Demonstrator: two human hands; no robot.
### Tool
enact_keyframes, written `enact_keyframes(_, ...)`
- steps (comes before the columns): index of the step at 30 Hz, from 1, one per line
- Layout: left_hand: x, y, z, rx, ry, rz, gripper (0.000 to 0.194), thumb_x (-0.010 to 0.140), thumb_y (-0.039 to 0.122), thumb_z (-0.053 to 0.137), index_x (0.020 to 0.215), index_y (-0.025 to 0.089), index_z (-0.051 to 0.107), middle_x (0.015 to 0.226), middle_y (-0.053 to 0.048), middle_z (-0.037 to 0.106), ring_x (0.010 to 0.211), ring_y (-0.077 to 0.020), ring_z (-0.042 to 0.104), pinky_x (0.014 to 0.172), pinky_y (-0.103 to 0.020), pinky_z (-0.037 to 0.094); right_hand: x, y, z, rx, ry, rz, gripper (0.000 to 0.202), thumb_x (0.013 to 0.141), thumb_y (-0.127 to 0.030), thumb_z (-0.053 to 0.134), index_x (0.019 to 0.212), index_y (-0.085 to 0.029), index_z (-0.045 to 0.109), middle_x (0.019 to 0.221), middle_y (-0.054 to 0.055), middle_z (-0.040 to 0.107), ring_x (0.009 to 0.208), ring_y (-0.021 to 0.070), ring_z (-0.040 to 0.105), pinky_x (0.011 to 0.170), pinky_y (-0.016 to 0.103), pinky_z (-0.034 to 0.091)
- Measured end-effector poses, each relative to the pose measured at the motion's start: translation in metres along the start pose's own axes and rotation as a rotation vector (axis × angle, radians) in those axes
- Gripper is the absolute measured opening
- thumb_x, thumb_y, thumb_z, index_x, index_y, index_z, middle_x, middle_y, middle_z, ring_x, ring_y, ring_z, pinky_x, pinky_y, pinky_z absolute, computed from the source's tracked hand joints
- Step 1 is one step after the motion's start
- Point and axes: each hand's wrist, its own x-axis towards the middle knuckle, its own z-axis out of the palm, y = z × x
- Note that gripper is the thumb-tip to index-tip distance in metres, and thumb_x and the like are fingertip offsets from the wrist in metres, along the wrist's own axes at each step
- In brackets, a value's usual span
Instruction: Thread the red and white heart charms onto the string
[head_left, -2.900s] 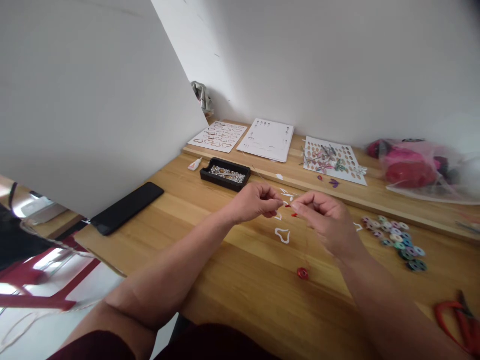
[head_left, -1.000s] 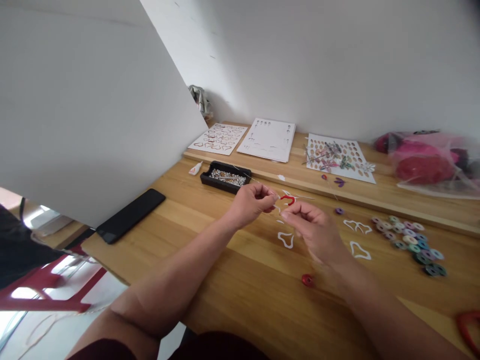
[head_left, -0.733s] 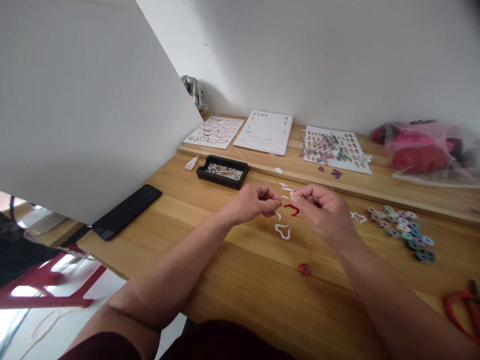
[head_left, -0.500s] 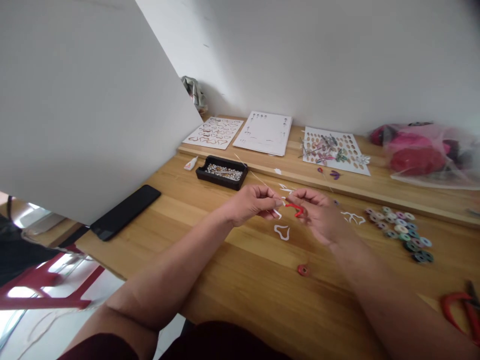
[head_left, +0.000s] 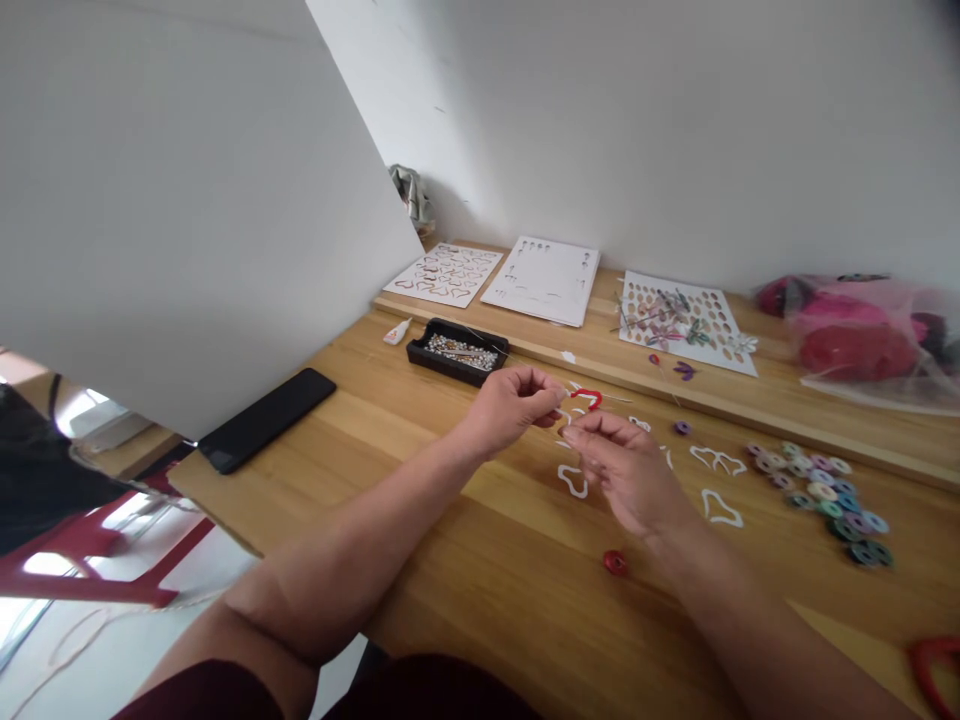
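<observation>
My left hand [head_left: 519, 408] is closed in a pinch on a white cutout outline, one part of which is wrapped in red thread [head_left: 589, 397]. The red part sticks out to the right of the fingertips. Just below and right of it, my right hand [head_left: 619, 458] has thumb and fingers pressed together; whatever lies between them is too fine to see. A red thread bobbin [head_left: 615, 563] is on the table under my right hand. Loose white cutouts lie around the hands, one curved cutout [head_left: 574, 482] below them and another cutout [head_left: 721, 508] to the right.
A black tray of beads [head_left: 457, 370] stands behind my left hand, near a small white tube [head_left: 397, 331]. Several coloured bobbins [head_left: 823, 492] cluster at right. A phone [head_left: 268, 420] lies left, a red-handled tool [head_left: 934, 675] lower right. Printed sheets [head_left: 541, 280] rest on the raised ledge.
My right hand has moved down from the red-wrapped part, which now shows uncovered. My left hand keeps its pinch. The view has shifted slightly.
</observation>
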Motion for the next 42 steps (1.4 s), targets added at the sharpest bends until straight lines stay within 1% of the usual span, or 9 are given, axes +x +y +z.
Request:
enact_keyframes(5, 0.001, 0.002, -0.003, 0.191, -0.043, -0.007, 0.012, 0.080, 0.017, 0.071, 0.075, 0.011, 0.062, 0.060, 0.002, 0.061, 0.054, -0.0060, 0.057, 0.057, -0.020, 0.048, -0.007, -0.013, -0.007, -0.384, 0.050, -0.262, 0.018, 0.082, -0.035, 0.070, 0.072, -0.020, 0.068, 0.055, -0.004, 0.047, 0.051, 0.0095, 0.031, 0.049, 0.027, 0.023)
enact_keyframes(8, -0.001, 0.002, -0.003, 0.266, -0.141, -0.033, 0.014, 0.079, 0.019, 0.072, 0.073, 0.011, 0.062, 0.058, 0.002, 0.062, 0.052, -0.0052, 0.055, 0.054, -0.018, 0.044, -0.007, -0.021, -0.014, -0.444, 0.076, -0.313, 0.017, 0.083, -0.035, 0.070, 0.073, -0.021, 0.069, 0.057, -0.003, 0.050, 0.051, 0.0098, 0.032, 0.048, 0.027, 0.023)
enact_keyframes(12, -0.003, 0.004, -0.003, 0.199, -0.267, -0.114, 0.015, 0.078, 0.022, 0.075, 0.077, 0.011, 0.065, 0.064, 0.001, 0.065, 0.057, -0.0062, 0.059, 0.059, -0.020, 0.049, 0.001, -0.025, -0.025, -0.306, 0.084, -0.234, 0.017, 0.076, -0.037, 0.076, 0.071, -0.022, 0.069, 0.055, -0.003, 0.049, 0.049, 0.0089, 0.032, 0.047, 0.027, 0.022)
enact_keyframes(18, -0.004, 0.005, -0.005, 0.002, -0.345, -0.249, 0.025, 0.072, 0.029, 0.082, 0.081, 0.012, 0.066, 0.067, -0.001, 0.066, 0.060, -0.0085, 0.064, 0.059, -0.021, 0.051, 0.014, -0.017, -0.031, 0.050, -0.026, 0.065, 0.026, 0.058, -0.033, 0.086, 0.071, -0.020, 0.069, 0.059, -0.004, 0.051, 0.047, 0.0053, 0.033, 0.044, 0.022, 0.019)
enact_keyframes(23, -0.003, 0.002, -0.002, -0.151, -0.209, -0.186, 0.024, 0.072, 0.028, 0.081, 0.076, 0.012, 0.064, 0.067, 0.000, 0.065, 0.057, -0.0062, 0.060, 0.058, -0.020, 0.049, 0.011, -0.003, -0.017, 0.247, -0.088, 0.190, 0.027, 0.057, -0.028, 0.086, 0.066, -0.019, 0.062, 0.048, -0.009, 0.035, 0.044, 0.0040, 0.022, 0.043, 0.020, 0.013)
enact_keyframes(26, -0.002, 0.000, 0.000, -0.137, -0.064, -0.096, 0.020, 0.074, 0.026, 0.077, 0.076, 0.013, 0.063, 0.066, 0.001, 0.064, 0.058, -0.0068, 0.061, 0.061, -0.021, 0.050, 0.007, 0.002, -0.008, 0.203, -0.069, 0.205, 0.026, 0.060, -0.032, 0.084, 0.067, -0.019, 0.062, 0.047, -0.009, 0.038, 0.043, 0.0044, 0.022, 0.042, 0.021, 0.013)
enact_keyframes(32, 0.002, -0.002, -0.002, 0.254, 0.032, 0.070, 0.013, 0.078, 0.022, 0.072, 0.076, 0.012, 0.064, 0.063, 0.002, 0.061, 0.055, -0.0067, 0.055, 0.056, -0.021, 0.045, -0.005, -0.010, -0.006, -0.235, 0.013, -0.156, 0.019, 0.075, -0.034, 0.075, 0.068, -0.019, 0.067, 0.055, -0.004, 0.047, 0.050, 0.0075, 0.031, 0.047, 0.025, 0.021)
enact_keyframes(36, 0.000, -0.002, -0.003, 0.339, -0.106, 0.044, 0.015, 0.077, 0.024, 0.073, 0.075, 0.012, 0.064, 0.061, 0.002, 0.062, 0.053, -0.0057, 0.052, 0.052, -0.019, 0.039, -0.007, -0.027, -0.018, -0.439, 0.092, -0.284, 0.016, 0.081, -0.033, 0.071, 0.071, -0.020, 0.068, 0.053, -0.004, 0.044, 0.050, 0.0089, 0.029, 0.048, 0.027, 0.021)
enact_keyframes(42, -0.006, 0.003, 0.001, 0.097, -0.318, -0.167, 0.020, 0.071, 0.024, 0.080, 0.076, 0.011, 0.066, 0.065, 0.001, 0.065, 0.056, -0.0068, 0.059, 0.061, -0.022, 0.050, 0.008, -0.028, -0.033, -0.187, 0.092, -0.162, 0.023, 0.069, -0.041, 0.080, 0.069, -0.022, 0.067, 0.056, -0.004, 0.048, 0.047, 0.0079, 0.032, 0.044, 0.025, 0.022)
